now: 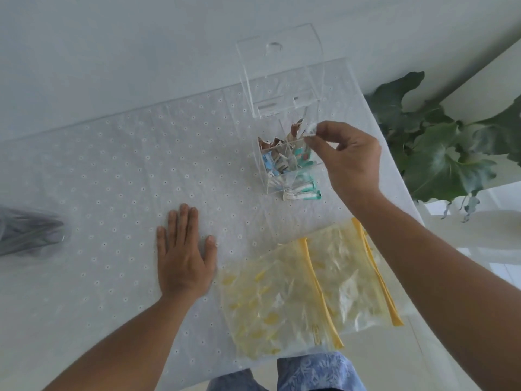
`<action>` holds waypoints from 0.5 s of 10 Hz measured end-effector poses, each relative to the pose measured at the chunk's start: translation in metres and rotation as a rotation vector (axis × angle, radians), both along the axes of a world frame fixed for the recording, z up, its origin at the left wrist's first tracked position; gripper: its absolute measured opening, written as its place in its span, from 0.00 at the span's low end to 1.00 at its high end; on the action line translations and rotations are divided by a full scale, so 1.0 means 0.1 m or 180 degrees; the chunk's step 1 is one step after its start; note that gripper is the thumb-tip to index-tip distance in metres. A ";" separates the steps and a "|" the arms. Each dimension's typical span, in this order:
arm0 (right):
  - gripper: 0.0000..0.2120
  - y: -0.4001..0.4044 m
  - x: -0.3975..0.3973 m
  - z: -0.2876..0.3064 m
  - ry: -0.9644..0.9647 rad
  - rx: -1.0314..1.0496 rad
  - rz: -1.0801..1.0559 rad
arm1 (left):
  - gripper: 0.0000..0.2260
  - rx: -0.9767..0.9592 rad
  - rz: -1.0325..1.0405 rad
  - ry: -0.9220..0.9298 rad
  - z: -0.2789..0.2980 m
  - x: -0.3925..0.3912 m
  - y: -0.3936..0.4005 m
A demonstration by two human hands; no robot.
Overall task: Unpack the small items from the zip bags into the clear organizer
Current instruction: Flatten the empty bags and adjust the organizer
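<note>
The clear organizer [282, 108] stands at the table's far right with its lid up. Its compartments hold brown packets, blue-and-white items and teal-capped tubes. My right hand [349, 162] hovers over its right side, thumb and forefinger pinching a small white item [311, 128] above a compartment. A few teal-capped tubes [303, 194] lie at the organizer's near edge. My left hand [184, 255] rests flat and open on the tablecloth. Two yellow-zipped clear zip bags [270, 300] [352, 277] lie overlapping near the front right, looking flat.
The table wears a white eyelet tablecloth [112, 170]. A grey bundle in clear plastic [28, 232] lies at the left edge. A leafy green plant [439, 142] stands beyond the table's right edge. A white wall runs behind.
</note>
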State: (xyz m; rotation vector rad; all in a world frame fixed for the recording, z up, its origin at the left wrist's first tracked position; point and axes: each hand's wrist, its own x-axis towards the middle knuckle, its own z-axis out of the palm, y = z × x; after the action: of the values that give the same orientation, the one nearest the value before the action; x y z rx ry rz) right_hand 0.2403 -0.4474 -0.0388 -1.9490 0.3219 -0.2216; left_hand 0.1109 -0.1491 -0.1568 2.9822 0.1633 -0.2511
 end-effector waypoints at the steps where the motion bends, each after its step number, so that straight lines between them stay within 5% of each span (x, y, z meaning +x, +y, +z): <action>1: 0.09 0.01 0.07 -0.13 0.0285 -0.0708 0.0368 | 0.31 -0.0032 0.0016 -0.0007 0.00 0.00 0.00; 3: 0.10 0.01 0.32 0.10 0.1073 -0.2647 0.1454 | 0.31 -0.0028 0.0013 0.0004 0.00 0.01 0.01; 5: 0.17 -0.03 0.29 0.24 0.1066 -0.2636 0.1824 | 0.31 -0.0018 0.0025 0.0007 -0.01 0.01 0.01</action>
State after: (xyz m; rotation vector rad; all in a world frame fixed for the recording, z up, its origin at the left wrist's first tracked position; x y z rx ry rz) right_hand 0.2696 -0.4502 -0.0147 -2.8050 -0.1647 0.4196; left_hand 0.1117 -0.1480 -0.1573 2.9752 0.1742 -0.2535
